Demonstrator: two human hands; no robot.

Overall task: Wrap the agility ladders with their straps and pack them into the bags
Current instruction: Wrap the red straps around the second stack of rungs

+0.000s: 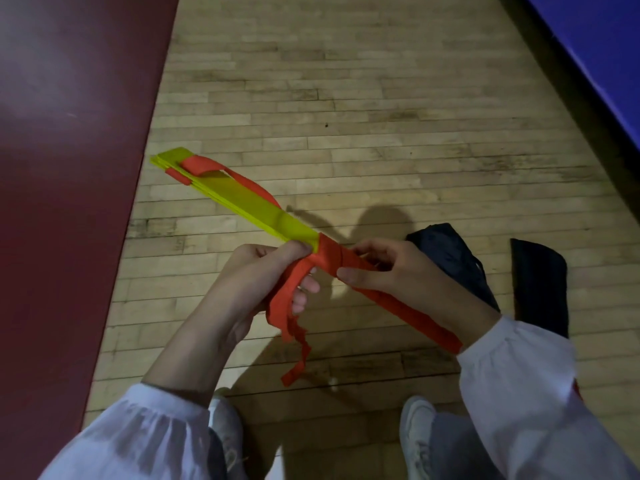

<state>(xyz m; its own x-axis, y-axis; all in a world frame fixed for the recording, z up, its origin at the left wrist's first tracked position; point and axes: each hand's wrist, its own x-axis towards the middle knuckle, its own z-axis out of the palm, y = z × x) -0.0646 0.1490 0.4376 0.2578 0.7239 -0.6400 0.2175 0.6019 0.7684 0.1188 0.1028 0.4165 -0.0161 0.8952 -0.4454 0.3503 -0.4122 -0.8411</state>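
A stack of yellow-green ladder rungs point(239, 197) is held above the wooden floor, its far end pointing up-left. Red strap point(332, 261) is wound round the near end of the stack. My left hand point(263, 271) grips the bundle at the wound part, and loose red strap ends hang down from it. My right hand point(377, 271) pinches the wound strap from the right, with a length of strap running under its wrist. Another red loop point(199, 166) lies at the far end of the rungs.
Two dark bags lie on the floor at the right: one point(453, 258) behind my right hand, one point(540, 289) further right. A dark red mat point(69, 168) covers the left side and a blue mat point(602, 57) the top right. My white shoes point(415, 431) are below.
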